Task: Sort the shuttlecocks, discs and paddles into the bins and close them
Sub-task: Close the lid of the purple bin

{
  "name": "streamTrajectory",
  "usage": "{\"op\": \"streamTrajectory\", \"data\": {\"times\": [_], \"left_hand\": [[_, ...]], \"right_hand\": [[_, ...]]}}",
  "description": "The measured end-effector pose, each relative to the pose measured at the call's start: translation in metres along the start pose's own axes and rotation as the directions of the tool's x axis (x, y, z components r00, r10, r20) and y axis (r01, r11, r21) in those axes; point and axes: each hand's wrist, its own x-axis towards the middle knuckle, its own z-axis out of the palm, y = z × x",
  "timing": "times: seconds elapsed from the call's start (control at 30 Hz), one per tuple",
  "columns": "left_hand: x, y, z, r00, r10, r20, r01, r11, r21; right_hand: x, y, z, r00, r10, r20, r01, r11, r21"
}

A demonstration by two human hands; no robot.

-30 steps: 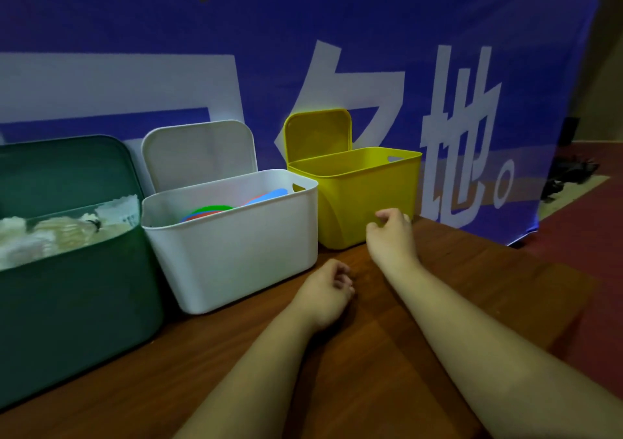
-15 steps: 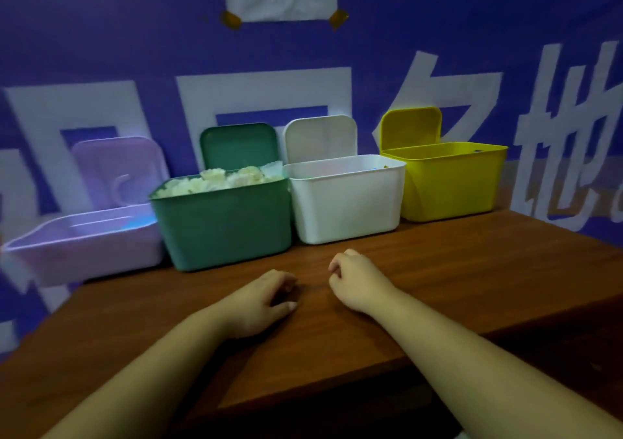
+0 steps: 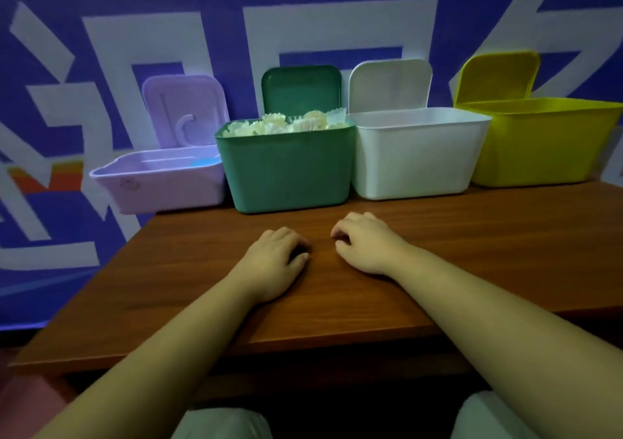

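Both empty, fingers loosely curled: left grip (image 3: pixel 273 260) and right grip (image 3: pixel 365 243) rest on the desk (image 3: pixel 505 253), near four lid-up bins: lilac bin (image 3: pixel 161 189), green bin (image 3: pixel 290 169), white bin (image 3: pixel 414 162), yellow bin (image 3: pixel 539 148). Shuttlecocks (image 3: pixel 286 125) heap the green bin, straight ahead of both.

Our left hand (image 3: pixel 273 261) and right hand (image 3: pixel 365 243) lie palm down side by side, a small gap between them, fingers loosely curled and holding nothing, both bare forearms stretched forward.
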Motion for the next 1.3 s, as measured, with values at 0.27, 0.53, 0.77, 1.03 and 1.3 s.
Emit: {"op": "streamTrajectory", "data": {"times": [0.27,0.53,0.77,1.03,1.3], "left_hand": [[0.004,-0.014,0.014,0.994,-0.101,-0.034,0.103,0.992,0.070],[0.002,-0.018,0.004,0.988,-0.128,0.085,0.133,0.989,-0.057],[0.003,-0.005,-0.005,0.960,-0.213,0.181,0.227,0.972,-0.059],[0.043,0.027,-0.116,0.734,-0.507,0.452,0.641,0.737,-0.213],[0.047,-0.006,-0.245,0.700,-0.702,0.129,0.701,0.642,-0.310]], "right_hand": [[0.066,0.006,0.026,0.996,-0.082,-0.044,0.082,0.997,-0.015],[0.049,0.009,0.028,0.998,-0.046,0.046,0.042,0.996,0.078],[0.025,0.010,0.000,0.977,-0.035,0.211,0.018,0.997,0.080],[0.070,-0.012,-0.125,0.738,-0.003,0.674,-0.197,0.955,0.221],[0.167,-0.090,-0.232,0.836,-0.201,0.511,-0.094,0.864,0.495]]}}
